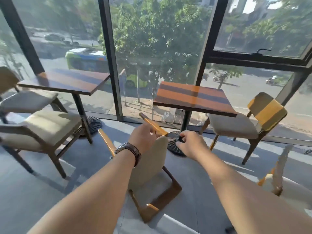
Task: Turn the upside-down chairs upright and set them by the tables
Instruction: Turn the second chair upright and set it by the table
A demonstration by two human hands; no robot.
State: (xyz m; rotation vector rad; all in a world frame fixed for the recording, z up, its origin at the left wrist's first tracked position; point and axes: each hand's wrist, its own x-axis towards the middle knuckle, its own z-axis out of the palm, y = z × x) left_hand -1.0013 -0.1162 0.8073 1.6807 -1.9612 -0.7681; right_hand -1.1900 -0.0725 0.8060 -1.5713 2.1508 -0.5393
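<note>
at frame centre the left hand (143, 137) is closing its fingers round a leg of the overturned chair (148, 164); the right hand (190, 144), fingers loosely curled, is holding nothing; the chair looks stiff and fairly heavy.

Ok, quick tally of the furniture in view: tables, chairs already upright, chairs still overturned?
Tables: 2 (left table, right table)
Upright chairs: 3 (far-left chair, near-left chair, right chair)
Overturned chairs: 2 (held chair, edge chair)
Total: 7

Your overturned chair (152, 168) has varnished wooden legs and a matt beige cloth seat. The near worktop (194, 98) in front of you is glossy striped wood on a dark metal post. You stand on a smooth grey floor (33, 200). Your watch strap (135, 151) looks like brown leather.
</note>
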